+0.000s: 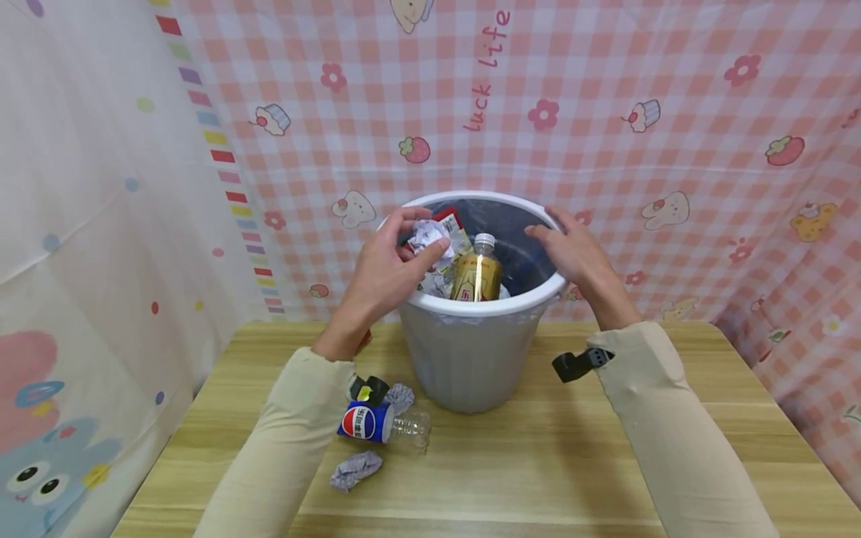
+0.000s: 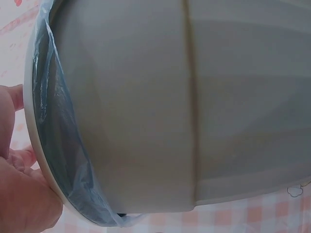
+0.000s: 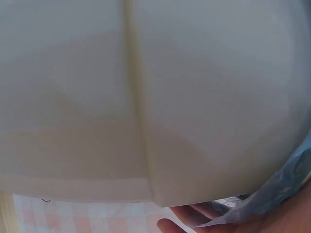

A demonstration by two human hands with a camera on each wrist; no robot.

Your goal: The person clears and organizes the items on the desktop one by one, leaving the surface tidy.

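Note:
A grey trash bin [image 1: 471, 359] with a white rim and a clear liner bag [image 2: 73, 160] stands upright on the table. At the left of its rim, my left hand [image 1: 386, 273] holds a crumpled white paper ball [image 1: 430, 237] between fingers and thumb. My right hand [image 1: 581, 254] grips the right side of the rim, with the thumb over the inside; its fingers show beside the liner in the right wrist view. In the bin lie a bottle with a gold label [image 1: 477, 273] and white cap, and a red-edged printed wrapper [image 1: 454, 228]. The left wrist view hides the paper.
Left of the bin, a clear plastic bottle with a blue label [image 1: 366, 422] lies on its side on the wooden table [image 1: 525, 478]. Crumpled papers lie near it, one in front [image 1: 356, 471] and one behind [image 1: 400, 398]. A checked curtain [image 1: 471, 97] hangs behind.

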